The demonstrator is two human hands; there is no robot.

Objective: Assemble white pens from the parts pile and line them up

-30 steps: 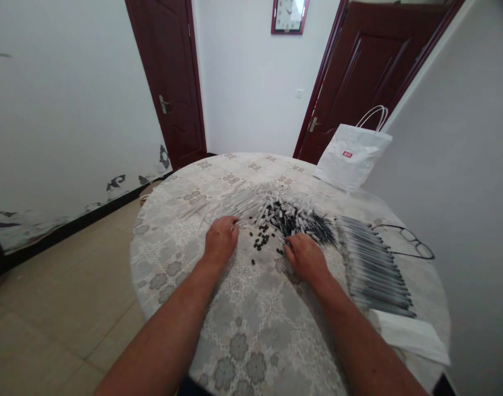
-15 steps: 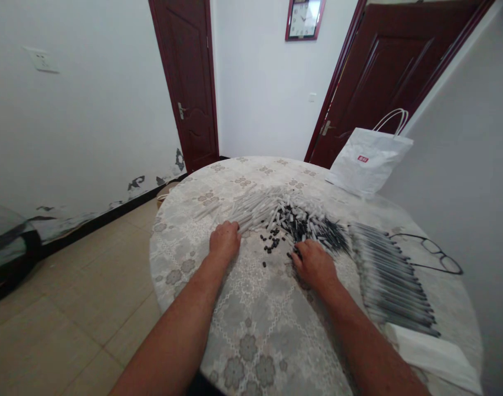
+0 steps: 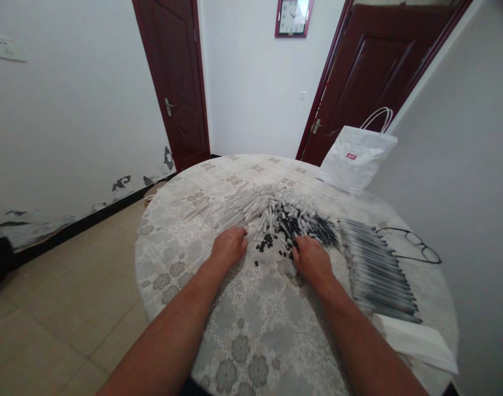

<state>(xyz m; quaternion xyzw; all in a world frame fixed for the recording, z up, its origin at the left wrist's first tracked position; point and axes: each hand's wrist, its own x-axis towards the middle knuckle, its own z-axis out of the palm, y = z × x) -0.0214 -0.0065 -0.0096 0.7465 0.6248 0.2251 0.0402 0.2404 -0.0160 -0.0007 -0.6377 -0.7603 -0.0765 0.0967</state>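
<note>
A pile of pale pen barrels (image 3: 245, 204) lies in the middle of the table, with black pen refills (image 3: 290, 224) and short white pieces (image 3: 307, 209) to its right. Small black plugs (image 3: 266, 242) are scattered in front. My left hand (image 3: 230, 246) rests at the near edge of the barrels, fingers curled; what is in them is hidden. My right hand (image 3: 312, 258) is closed at the near side of the black refills, its fingertips bunched together. Whether it holds a piece cannot be made out. Farther right, a row of assembled pens (image 3: 381, 269) lies side by side.
Eyeglasses (image 3: 416, 245) lie right of the pen row, and a folded white sheet (image 3: 416, 338) lies below it. At the back right stands a white paper bag (image 3: 356, 159). A patterned cloth (image 3: 247, 335) covers the round table.
The view has shifted a little to the right. My left hand has moved right, closer to the small black plugs. My right hand has moved slightly right, nearer the black refills.
</note>
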